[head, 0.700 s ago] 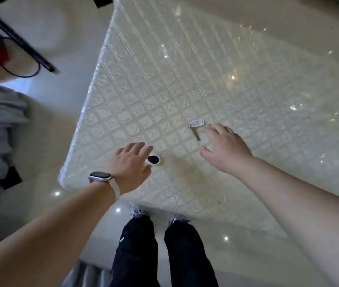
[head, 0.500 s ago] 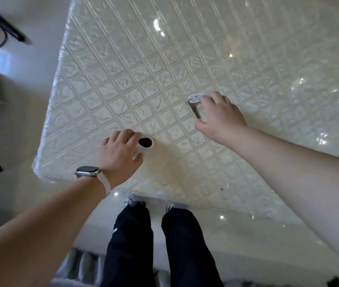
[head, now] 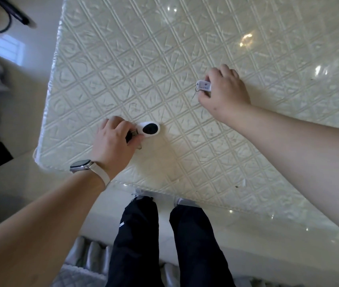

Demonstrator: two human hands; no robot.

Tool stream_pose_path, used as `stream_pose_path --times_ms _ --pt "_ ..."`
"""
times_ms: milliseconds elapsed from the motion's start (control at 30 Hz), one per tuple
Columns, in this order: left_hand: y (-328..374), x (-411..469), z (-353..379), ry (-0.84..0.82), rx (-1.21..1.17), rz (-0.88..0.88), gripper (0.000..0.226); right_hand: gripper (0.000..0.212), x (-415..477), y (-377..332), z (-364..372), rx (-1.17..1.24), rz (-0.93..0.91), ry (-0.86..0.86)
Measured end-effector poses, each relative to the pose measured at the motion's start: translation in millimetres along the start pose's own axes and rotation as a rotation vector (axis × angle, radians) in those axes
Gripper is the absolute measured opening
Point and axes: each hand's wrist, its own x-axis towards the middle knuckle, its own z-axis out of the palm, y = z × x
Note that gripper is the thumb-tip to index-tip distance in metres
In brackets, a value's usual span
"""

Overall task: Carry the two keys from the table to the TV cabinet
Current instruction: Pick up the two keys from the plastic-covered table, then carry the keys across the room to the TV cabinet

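Two keys lie on a table covered with a glossy cream cloth embossed in diamonds. My left hand, with a watch on its wrist, pinches the dark end of a key that carries a white oval tag with a black centre. My right hand has its fingers closed around the other key, whose white rectangular tag and small ring stick out to the left. The key blades themselves are mostly hidden under my fingers. The TV cabinet is not in view.
The table's near corner is at the left, with shiny pale floor beyond it. My legs in dark trousers stand at the near edge. A grey quilted seat is behind them. A dark cable and stand leg are at the upper left.
Both hands went from reaching with spread fingers to closing on the keys. The left hand now pinches the oval-tag key, and the right holds the rectangular-tag key.
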Motion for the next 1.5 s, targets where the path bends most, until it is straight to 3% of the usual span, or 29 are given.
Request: stream_pose_path --times_ms 200,433,633,800,1033,1200,1500 --pt "3.1 -2.0 1.8 0.031 -0.018 0.006 0.008 0.026 -5.2 -5.9 5.3 0.031 -0.013 -0.051" --pt "16.3 -9.9 -7.5 0.025 -0.163 -0.008 0.01 0.013 -26.1 -13.8 4.2 0.089 -0.097 -0.105" --pt "50.8 -14.6 -38.2 0.116 -0.27 0.093 0.005 0.01 -67.6 -30.0 -27.5 0.331 -0.133 -0.037" --pt "91.4 -21.0 -85.4 0.157 -0.664 -0.081 0.007 0.015 -109.2 -61.2 -85.7 0.657 0.011 -0.037" --pt "143.1 -36.3 -175.8 0.07 -1.015 0.024 0.008 0.024 -153.4 -114.4 -182.2 1.17 0.288 0.025" --pt "174.5 -47.4 -243.1 0.042 -1.069 0.034 0.011 0.011 -183.9 -139.4 -237.7 1.284 0.412 0.201" --pt "236.8 -82.9 -303.2 -0.12 -0.967 0.039 0.016 0.024 -246.8 -156.2 -313.0 1.377 0.561 0.422"
